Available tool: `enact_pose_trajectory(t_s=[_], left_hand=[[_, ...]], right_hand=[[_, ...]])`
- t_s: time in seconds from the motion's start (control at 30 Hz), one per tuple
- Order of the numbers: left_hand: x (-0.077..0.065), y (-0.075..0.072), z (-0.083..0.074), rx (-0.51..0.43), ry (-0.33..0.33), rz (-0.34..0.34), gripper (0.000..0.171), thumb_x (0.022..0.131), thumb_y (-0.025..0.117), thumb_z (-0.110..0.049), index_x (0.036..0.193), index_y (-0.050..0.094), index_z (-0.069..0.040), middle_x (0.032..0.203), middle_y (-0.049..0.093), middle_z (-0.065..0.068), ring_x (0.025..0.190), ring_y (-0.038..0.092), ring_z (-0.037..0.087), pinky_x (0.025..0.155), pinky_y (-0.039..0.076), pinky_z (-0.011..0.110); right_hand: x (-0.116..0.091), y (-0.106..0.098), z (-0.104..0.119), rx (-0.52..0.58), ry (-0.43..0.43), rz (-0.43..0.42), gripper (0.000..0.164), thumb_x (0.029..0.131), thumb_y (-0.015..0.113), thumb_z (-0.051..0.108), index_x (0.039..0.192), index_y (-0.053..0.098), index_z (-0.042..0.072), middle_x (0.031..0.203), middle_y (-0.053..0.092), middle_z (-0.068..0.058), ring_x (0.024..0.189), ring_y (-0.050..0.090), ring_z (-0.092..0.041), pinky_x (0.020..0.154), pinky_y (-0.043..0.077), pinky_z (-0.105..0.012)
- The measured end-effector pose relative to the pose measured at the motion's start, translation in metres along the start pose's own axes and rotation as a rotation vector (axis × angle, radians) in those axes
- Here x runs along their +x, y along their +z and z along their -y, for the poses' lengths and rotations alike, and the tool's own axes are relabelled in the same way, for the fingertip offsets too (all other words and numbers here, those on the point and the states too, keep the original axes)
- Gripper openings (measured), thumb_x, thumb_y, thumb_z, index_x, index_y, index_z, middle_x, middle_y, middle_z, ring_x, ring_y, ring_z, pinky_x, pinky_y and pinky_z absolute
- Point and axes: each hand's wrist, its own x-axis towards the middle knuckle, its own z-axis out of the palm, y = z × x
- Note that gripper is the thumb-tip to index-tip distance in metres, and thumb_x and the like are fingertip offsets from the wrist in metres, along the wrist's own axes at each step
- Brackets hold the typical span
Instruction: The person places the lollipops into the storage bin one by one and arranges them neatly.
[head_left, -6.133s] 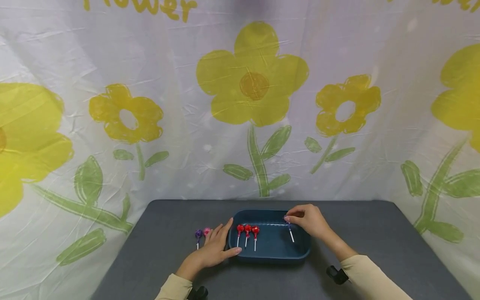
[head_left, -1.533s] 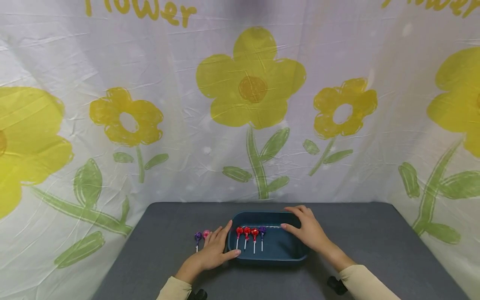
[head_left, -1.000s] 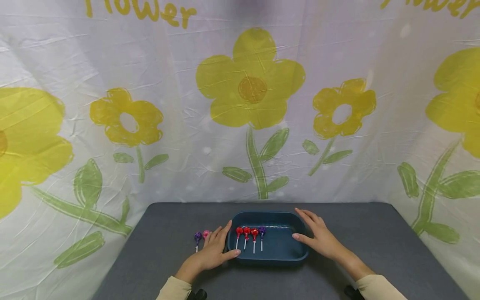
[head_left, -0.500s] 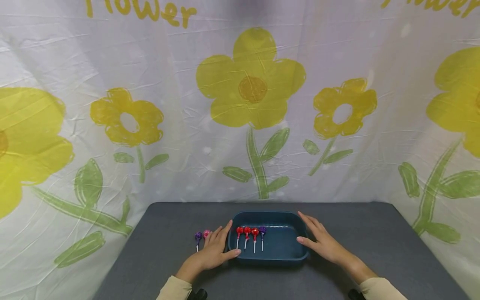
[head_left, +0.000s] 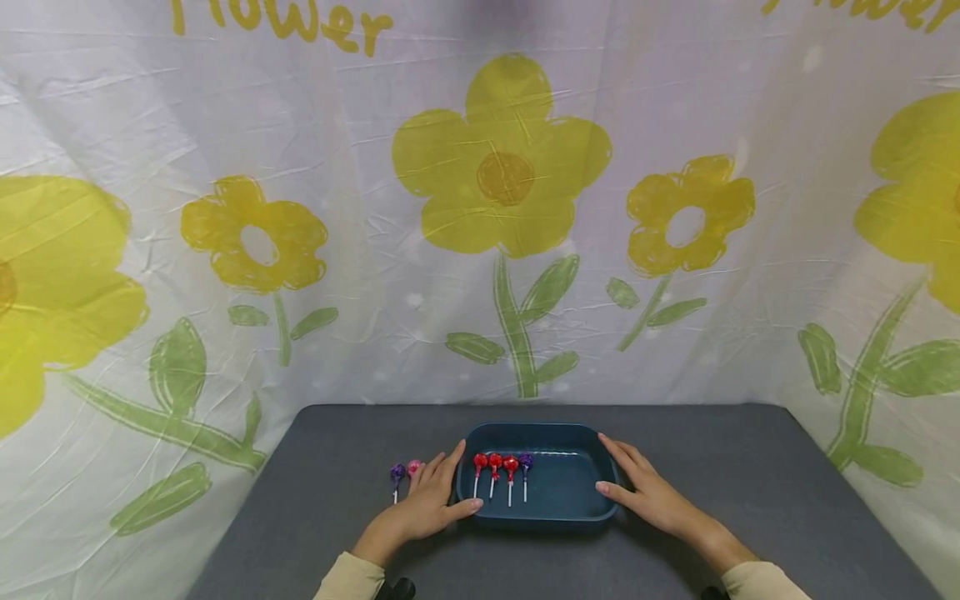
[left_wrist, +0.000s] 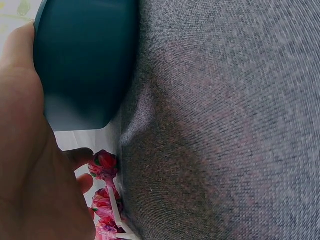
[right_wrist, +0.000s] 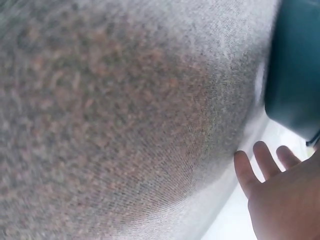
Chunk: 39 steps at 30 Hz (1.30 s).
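Observation:
In the head view, a dark blue rectangular dish (head_left: 570,487) stands on the table between both hands. Three red lollipops (head_left: 511,463) and one purple lollipop (head_left: 526,461) lie side by side in its left half, sticks toward me. My left hand (head_left: 423,506) rests against the dish's left end, fingers spread, thumb at the front left rim. At the right end, my right hand (head_left: 651,493) touches the rim with index finger and thumb extended. In the right wrist view its other fingers (right_wrist: 266,160) are spread and hold nothing.
Left of my left hand, a purple lollipop (head_left: 397,473) and a pink lollipop (head_left: 414,467) lie on the grey table (head_left: 330,467). The left wrist view shows several pink-wrapped lollipops (left_wrist: 103,165) close to my fingers. A flower-printed curtain (head_left: 375,333) hangs behind the table.
Earlier my right hand pinched the purple lollipop over the dish's right side; it now lies beside the red ones. The right hand has let go and drawn right to the rim. Left hand unmoved.

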Motion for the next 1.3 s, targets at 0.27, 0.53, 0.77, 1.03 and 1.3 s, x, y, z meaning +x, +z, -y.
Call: enact_pose_trajectory(t_s=[0.27,0.53,0.77,1.03,1.3], left_hand=[[0.001,0.0,0.001,-0.003,0.005,-0.002,0.097,0.091,0.057,-0.062,0.161,0.006,-0.019,0.164,0.024,0.016,0.152,0.016,0.044,0.115,0.002,0.072],[0.0,0.0,0.002,-0.011,0.017,0.001,0.097,0.091,0.056,-0.063,0.161,0.005,-0.019,0.164,0.024,0.016,0.152,0.015,0.044,0.115,0.001,0.073],[0.0,0.001,0.003,-0.01,0.01,-0.015,0.095,0.091,0.059,-0.06,0.161,0.006,-0.022,0.163,0.025,0.016,0.151,0.016,0.044,0.115,0.003,0.073],[-0.004,-0.008,0.011,-0.072,0.074,-0.123,0.094,0.094,0.063,-0.048,0.16,0.007,-0.012,0.162,0.026,0.02,0.149,0.021,0.046,0.114,0.017,0.072],[-0.009,-0.031,0.016,-0.057,0.103,-0.334,0.073,0.096,0.066,-0.022,0.155,0.028,-0.005,0.155,0.04,0.018,0.144,0.034,0.042,0.111,0.034,0.063]], right_hand=[[-0.002,-0.002,-0.001,0.009,0.022,0.015,0.076,0.099,0.055,0.046,0.16,0.012,0.033,0.158,0.027,-0.02,0.143,0.03,-0.052,0.096,0.038,-0.074],[-0.004,-0.005,-0.007,0.013,0.058,0.036,0.071,0.1,0.051,0.048,0.159,0.011,0.039,0.157,0.035,-0.024,0.143,0.031,-0.051,0.098,0.036,-0.075],[-0.003,-0.005,-0.005,0.003,0.044,0.026,0.071,0.101,0.051,0.046,0.16,0.017,0.027,0.146,0.049,-0.025,0.137,0.041,-0.05,0.098,0.038,-0.072],[-0.004,0.0,-0.005,-0.004,0.059,0.023,0.069,0.101,0.051,0.048,0.159,0.015,0.037,0.145,0.052,-0.023,0.135,0.045,-0.046,0.097,0.04,-0.07],[-0.004,-0.002,-0.007,-0.018,0.065,0.013,0.071,0.101,0.051,0.048,0.16,0.017,0.029,0.145,0.052,-0.023,0.135,0.044,-0.047,0.096,0.04,-0.07]])
